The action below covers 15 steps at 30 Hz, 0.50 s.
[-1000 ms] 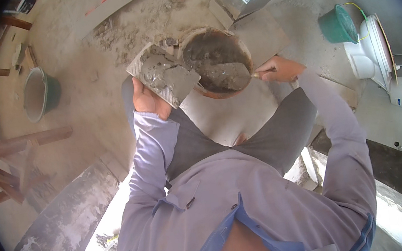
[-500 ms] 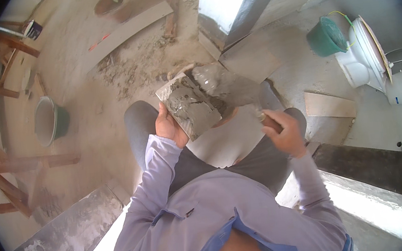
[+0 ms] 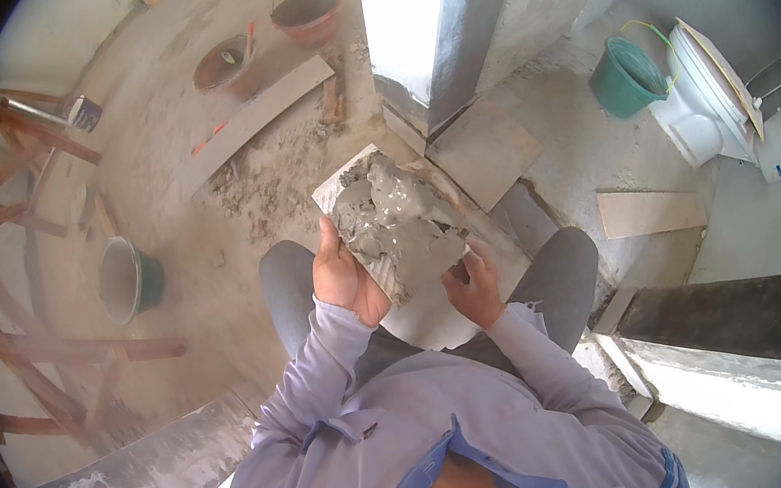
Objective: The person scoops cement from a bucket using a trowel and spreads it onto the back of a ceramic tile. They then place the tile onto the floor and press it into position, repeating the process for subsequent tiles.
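Observation:
A tile [image 3: 341, 187] rests tilted above my lap, its upper face heaped with wet grey mortar [image 3: 391, 210]. My left hand [image 3: 348, 276] supports it from the left edge and below, thumb up along the side, fingers partly hidden underneath. My right hand [image 3: 477, 289] is closed at the tile's lower right corner, around the handle of a trowel [image 3: 459, 273]. Most of that handle is covered by my fingers, and the blade is hard to separate from the grey mortar it lies against.
Beyond my knees lie a long board [image 3: 259, 124] and mortar crumbs [image 3: 256, 178]. Two buckets [image 3: 308, 18] stand farther back. A green-grey bucket [image 3: 134, 280] and wooden trestle [image 3: 81, 345] are left. Right are a green bucket [image 3: 626, 78], toilet [image 3: 699, 99] and loose tile [image 3: 484, 149].
My right hand has moved left with the trowel, from beside my right knee to the tile's lower right corner. The mortar now looks more heaped. The view has shifted slightly.

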{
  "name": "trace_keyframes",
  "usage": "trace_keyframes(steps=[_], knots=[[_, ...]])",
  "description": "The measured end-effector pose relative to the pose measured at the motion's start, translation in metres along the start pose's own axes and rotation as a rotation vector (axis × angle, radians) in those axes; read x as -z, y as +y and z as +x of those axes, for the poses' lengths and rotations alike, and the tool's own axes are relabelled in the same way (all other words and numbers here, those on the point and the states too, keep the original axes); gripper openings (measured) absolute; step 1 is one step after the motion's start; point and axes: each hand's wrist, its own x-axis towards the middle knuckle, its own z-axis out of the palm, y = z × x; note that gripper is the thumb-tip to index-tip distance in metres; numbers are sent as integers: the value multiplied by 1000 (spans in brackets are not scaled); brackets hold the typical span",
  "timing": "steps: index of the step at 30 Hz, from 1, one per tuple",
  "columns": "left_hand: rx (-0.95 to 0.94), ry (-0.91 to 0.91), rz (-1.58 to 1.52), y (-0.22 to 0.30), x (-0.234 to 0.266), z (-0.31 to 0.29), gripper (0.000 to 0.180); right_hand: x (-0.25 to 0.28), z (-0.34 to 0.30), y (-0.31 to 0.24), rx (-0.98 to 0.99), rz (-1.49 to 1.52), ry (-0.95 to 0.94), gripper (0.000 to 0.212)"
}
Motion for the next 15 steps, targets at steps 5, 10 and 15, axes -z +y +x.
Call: trace_keyframes(steps=[5,10,15], knots=[[-5,-72,-74,4,-9,0,61,-5,14,-10,89,-30,98,38],[66,-295,-264,14,11,13,65,0,19,-9,121,-93,118,33],[50,-178,-192,25,15,17,61,17,10,7,125,-203,46,31]])
